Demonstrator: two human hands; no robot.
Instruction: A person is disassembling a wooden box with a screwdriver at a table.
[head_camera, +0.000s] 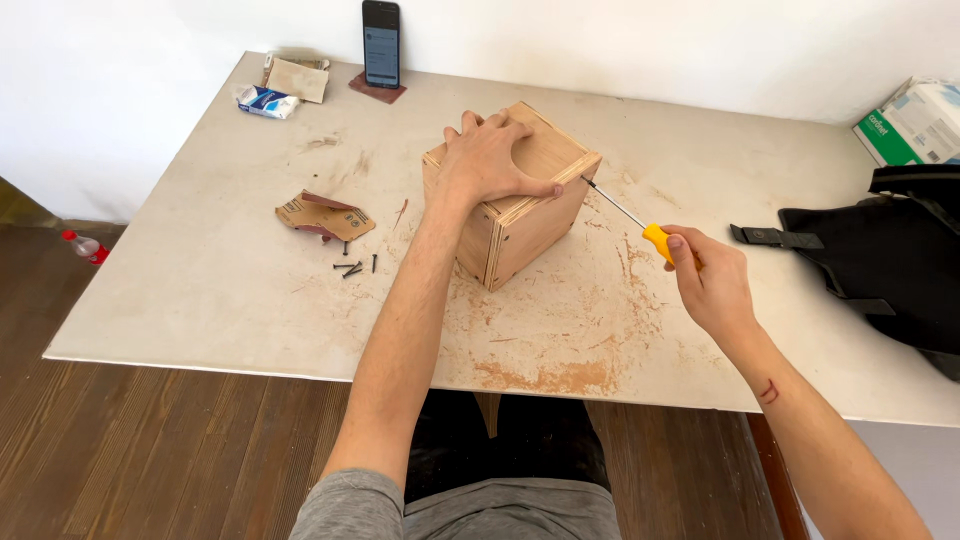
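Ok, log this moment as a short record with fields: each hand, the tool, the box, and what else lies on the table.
left hand: left hand pressed flat on top of the wooden box
right hand: right hand gripping the yellow-handled screwdriver
tool tip: at the box's upper right edge
table: white table, stained with reddish dust
loose items: dark screws, torn cardboard, upright phone, black bag

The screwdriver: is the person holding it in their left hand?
No, the yellow-handled screwdriver is gripped in the right hand, while the left hand rests on the wooden box.
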